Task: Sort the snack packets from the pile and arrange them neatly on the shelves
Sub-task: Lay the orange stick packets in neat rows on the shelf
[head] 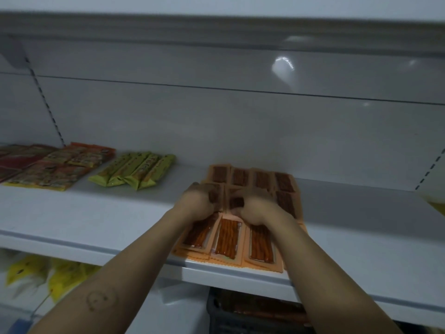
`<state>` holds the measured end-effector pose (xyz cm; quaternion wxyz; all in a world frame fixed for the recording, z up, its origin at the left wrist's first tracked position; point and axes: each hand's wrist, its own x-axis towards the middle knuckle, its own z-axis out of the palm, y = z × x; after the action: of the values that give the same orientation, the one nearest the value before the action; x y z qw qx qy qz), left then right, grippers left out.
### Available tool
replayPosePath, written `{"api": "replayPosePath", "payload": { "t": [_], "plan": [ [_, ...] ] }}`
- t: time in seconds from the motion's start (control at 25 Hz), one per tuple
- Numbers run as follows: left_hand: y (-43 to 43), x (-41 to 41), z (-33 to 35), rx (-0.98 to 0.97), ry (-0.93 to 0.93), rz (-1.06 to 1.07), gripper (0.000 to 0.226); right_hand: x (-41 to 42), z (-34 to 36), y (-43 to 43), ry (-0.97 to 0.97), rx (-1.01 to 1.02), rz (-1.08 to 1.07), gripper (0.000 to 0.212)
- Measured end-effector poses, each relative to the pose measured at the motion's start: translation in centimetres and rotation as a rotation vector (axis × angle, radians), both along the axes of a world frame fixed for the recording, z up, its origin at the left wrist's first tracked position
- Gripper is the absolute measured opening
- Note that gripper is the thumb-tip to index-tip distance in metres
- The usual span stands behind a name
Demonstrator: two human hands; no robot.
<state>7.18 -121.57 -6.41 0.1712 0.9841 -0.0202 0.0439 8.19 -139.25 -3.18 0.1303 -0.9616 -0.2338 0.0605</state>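
Several orange packets (261,243) with clear windows showing brown sticks lie in rows on the white shelf (96,220). Both my arms reach over them. My left hand (196,203) has curled fingers gripping an orange packet in the middle row. My right hand (258,210) curls beside it, its fingers pinching the neighbouring packet. The packets under both hands are partly hidden and the picture is blurred.
Green-yellow stick packets (134,172) lie left of the orange rows. Red and orange packets (48,167) fill the shelf's far left. Yellow bags (48,276) hang below the shelf. A dark crate (255,312) sits under the shelf edge. A yellow item (437,204) peeks in at right.
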Motion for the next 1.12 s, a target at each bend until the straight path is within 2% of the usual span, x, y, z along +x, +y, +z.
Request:
{"api": "replayPosePath", "payload": {
  "t": [0.16, 0.28, 0.44, 0.6, 0.68, 0.76, 0.84, 0.96, 1.12],
  "plan": [
    [-0.6, -0.7, 0.3, -0.063, 0.015, 0.059, 0.044, -0.1, -0.4, -1.1, -0.087, 0.131, -0.019, 0.028],
    [-0.9, -1.1, 0.6, -0.145, 0.049, 0.065, 0.043, 0.4, -0.2, -3.4, -0.151, 0.146, -0.138, 0.03],
    [-1.1, -1.2, 0.5, -0.111, 0.076, 0.078, 0.047, 0.3, -1.2, -6.3, -0.09, -0.013, -0.153, 0.04],
    [-1.4, -0.8, 0.2, -0.077, 0.139, 0.119, 0.058, -0.2, -1.6, -6.8, -0.097, 0.075, -0.12, 0.043],
    [-1.9, -1.1, 0.5, -0.03, 0.09, 0.124, 0.058, -0.3, -1.6, -7.3, -0.141, 0.116, -0.133, 0.037],
    [-2.9, -1.7, 0.9, 0.061, -0.028, 0.062, 0.052, -0.1, -1.5, -8.3, -0.234, 0.087, -0.227, 0.03],
    [-4.2, -2.1, 1.2, 0.138, -0.087, -0.017, 0.046, 0.2, -1.9, -9.5, -0.24, 0.001, -0.292, 0.029],
    [-5.2, -1.7, 0.7, 0.157, -0.056, -0.091, 0.043, 0.2, -3.0, -10.1, -0.132, 0.052, -0.283, 0.034],
    [-6.8, -0.8, 0.3, 0.148, 0.03, -0.162, 0.05, 0.5, -3.6, -10.4, -0.119, 0.109, -0.258, 0.04]
  ]
}}
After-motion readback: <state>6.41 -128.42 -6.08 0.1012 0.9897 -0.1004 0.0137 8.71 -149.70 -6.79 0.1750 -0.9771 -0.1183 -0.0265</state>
